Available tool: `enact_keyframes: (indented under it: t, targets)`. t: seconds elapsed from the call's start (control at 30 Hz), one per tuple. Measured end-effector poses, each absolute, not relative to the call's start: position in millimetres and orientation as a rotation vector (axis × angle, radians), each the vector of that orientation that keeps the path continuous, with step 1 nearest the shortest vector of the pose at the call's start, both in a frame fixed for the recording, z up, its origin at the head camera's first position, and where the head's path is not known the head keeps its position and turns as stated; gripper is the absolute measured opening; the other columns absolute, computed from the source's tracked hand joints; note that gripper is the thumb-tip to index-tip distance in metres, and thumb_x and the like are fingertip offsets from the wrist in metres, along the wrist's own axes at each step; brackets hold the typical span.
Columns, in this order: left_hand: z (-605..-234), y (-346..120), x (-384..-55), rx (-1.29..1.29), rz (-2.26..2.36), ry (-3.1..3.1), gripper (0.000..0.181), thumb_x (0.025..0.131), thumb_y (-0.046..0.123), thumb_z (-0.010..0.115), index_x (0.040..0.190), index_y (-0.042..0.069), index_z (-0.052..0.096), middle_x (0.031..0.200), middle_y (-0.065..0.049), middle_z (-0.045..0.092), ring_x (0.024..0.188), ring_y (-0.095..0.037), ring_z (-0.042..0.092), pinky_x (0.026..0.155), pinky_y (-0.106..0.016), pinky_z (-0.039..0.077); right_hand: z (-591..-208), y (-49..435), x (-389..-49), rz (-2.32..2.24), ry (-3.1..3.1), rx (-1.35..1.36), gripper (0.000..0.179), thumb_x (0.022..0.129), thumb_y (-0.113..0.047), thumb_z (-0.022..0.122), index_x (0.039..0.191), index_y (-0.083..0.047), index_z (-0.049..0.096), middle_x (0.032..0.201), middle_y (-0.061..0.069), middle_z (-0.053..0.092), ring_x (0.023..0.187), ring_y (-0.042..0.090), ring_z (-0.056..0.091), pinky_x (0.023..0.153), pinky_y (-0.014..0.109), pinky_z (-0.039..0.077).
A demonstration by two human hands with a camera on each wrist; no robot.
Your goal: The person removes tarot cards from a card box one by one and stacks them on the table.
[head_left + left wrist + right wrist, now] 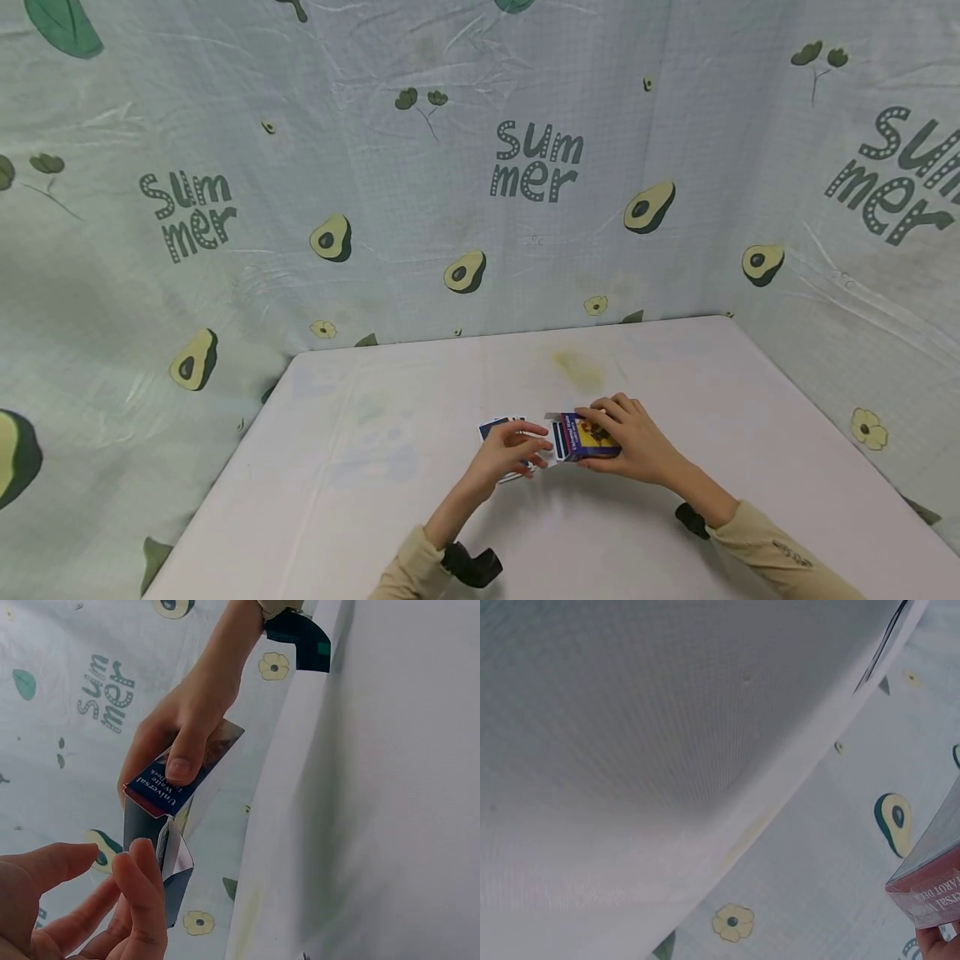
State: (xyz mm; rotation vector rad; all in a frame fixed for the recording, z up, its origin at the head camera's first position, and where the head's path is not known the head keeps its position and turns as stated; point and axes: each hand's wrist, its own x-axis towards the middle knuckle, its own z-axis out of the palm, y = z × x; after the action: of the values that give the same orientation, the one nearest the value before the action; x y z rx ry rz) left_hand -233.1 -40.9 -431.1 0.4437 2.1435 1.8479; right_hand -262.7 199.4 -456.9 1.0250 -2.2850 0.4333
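In the head view my right hand (637, 437) grips a tarot deck box (588, 437), thumb on one side and fingers over the other. Lettering with "Universal Waite" shows on the box (176, 769) in the left wrist view, and its end flaps stand open toward my left hand. My left hand (506, 454) has its fingers loosely bent right at the open flaps, with a gap between thumb and fingertips. Under it lies a pile of cards (491, 427), partly hidden. The right wrist view catches only the box's corner (930, 896) and some fingertips (934, 941).
A white-covered table (375, 517) spreads under both hands. Behind it hangs a pale curtain (405, 183) printed with avocados, flowers and "summer". Dark wrist mounts (472, 567) sit at both beige sleeves. A yellowish stain (577, 369) marks the cloth beyond the box.
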Motion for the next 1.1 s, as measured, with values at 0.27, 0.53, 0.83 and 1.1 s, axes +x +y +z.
enact_keyframes:
  t: [0.27,0.53,0.83,1.1]
  targets:
    - [-421.0,-34.0,-223.7,0.447,1.857,2.122,0.03,0.089,0.011,0.051,0.111,-0.009,0.053,0.103,-0.028,0.061,0.08,-0.031,0.066,0.063,-0.031,0.056,-456.5,201.1,-262.0,0.437,-2.276,1.02,0.068,0.066,-0.06,0.066,0.118,-0.018,0.055,0.103,-0.004,0.052,0.089,0.009,0.038,0.073,0.033,0.034]
    - [-429.7,-28.6,-227.3,0.419,1.907,2.096,0.031,0.088,0.014,0.054,0.109,-0.007,0.052,0.098,-0.026,0.062,0.077,-0.027,0.067,0.064,-0.032,0.056,-457.6,200.6,-261.1,0.445,-2.276,1.019,0.067,0.067,-0.061,0.064,0.119,-0.02,0.054,0.103,-0.005,0.052,0.089,0.009,0.037,0.073,0.032,0.034]
    - [-438.8,-20.9,-232.8,0.361,1.912,2.077,0.034,0.084,0.019,0.06,0.107,-0.004,0.05,0.091,-0.017,0.064,0.071,-0.021,0.067,0.065,-0.036,0.056,-454.0,198.4,-258.5,0.437,-2.27,1.016,0.069,0.061,-0.052,0.073,0.119,-0.019,0.055,0.102,-0.004,0.052,0.088,0.009,0.037,0.072,0.032,0.034]
    - [-441.1,-15.4,-235.7,0.318,1.915,2.085,0.034,0.084,0.022,0.061,0.103,-0.002,0.047,0.083,-0.015,0.066,0.061,-0.01,0.063,0.058,-0.031,0.056,-454.1,197.8,-259.4,0.426,-2.246,1.025,0.07,0.059,-0.051,0.075,0.118,-0.017,0.056,0.102,-0.004,0.052,0.086,0.009,0.037,0.072,0.032,0.033]
